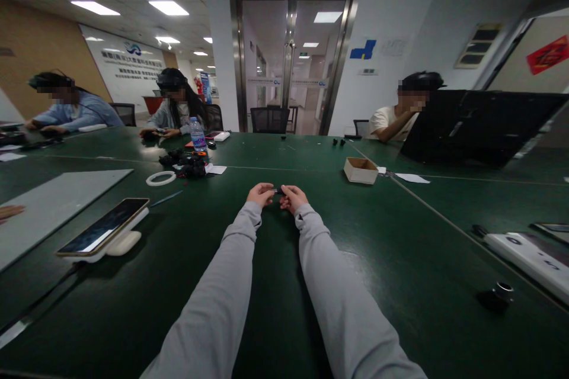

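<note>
In front of me, both arms stretch out over the green table (pixel 355 237). A small black piece with a shiny, metal-looking end (pixel 278 191) sits between my fingertips; it is too small to name. My right hand (pixel 293 198) is closed, pinching its dark end between thumb and fingers. From the other side my left hand (pixel 260 194) is closed too, its thumb and fingertips at the shiny end. The fingers cover part of the piece.
Left stand a phone (pixel 106 226) on a white support, a blue pen (pixel 166 198), a white ring (pixel 160 178), black tangled parts (pixel 191 164) and a bottle (pixel 198 135). Right are an open box (pixel 361 170), a black cylinder (pixel 502 293) and a large black panel (pixel 480 127). People sit across.
</note>
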A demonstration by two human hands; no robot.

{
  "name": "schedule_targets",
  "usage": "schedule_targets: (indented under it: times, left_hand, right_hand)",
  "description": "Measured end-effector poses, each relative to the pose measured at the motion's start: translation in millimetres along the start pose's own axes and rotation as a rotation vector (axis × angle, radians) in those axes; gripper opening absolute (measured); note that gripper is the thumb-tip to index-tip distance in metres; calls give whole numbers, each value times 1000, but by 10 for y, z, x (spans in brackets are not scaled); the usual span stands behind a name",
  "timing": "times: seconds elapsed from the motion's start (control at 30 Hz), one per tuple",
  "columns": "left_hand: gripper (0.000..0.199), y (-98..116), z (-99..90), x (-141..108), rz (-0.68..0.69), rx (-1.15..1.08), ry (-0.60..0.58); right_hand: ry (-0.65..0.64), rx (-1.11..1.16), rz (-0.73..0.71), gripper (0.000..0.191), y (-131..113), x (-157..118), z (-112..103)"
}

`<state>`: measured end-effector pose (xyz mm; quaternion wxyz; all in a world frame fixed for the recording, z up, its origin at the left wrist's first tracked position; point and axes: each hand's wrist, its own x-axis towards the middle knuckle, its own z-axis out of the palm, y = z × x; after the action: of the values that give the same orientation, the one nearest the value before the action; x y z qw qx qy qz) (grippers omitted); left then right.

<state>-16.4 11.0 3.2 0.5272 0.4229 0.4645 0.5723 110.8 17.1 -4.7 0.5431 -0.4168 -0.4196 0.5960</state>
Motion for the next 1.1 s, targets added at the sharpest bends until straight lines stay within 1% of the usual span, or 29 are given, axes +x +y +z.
schedule_targets:
  times: [0.2, 0.4, 0.47, 0.57, 0.63, 0.77, 1.0, 1.03, 1.1]
  left_hand:
    - [21, 14, 26, 13, -89, 26, 18]
    - [24, -29, 10, 24, 14, 20, -14]
    - [26, -29, 2, 26, 20, 19, -16]
    - [19, -22, -2, 41, -54, 13, -14]
    - [20, -28, -4, 56, -86, 27, -14]
    - [23, -73, -16, 81, -3, 62, -6]
    - [30, -125, -65, 92, 98, 71, -41]
    - [30, -122, -67, 95, 99, 72, -46]
    - [27, -112, -60, 102, 59, 79, -50]
  right_hand:
    - [14, -1, 12, 27, -10, -11, 11]
    - [-2, -7, 5, 25, 7, 10, 0]
    - [-6, -8, 3, 26, 8, 8, -5]
    - [-4, -10, 1, 27, 8, 3, -5]
    - [-4, -15, 1, 28, 10, 2, -1]
    - [-10, -23, 3, 31, 15, 7, 3]
    - [-12, -12, 0, 32, 9, 0, -3]
    - [-13, -11, -1, 33, 8, -2, -3]
    - [-15, -9, 0, 32, 3, -6, 1]
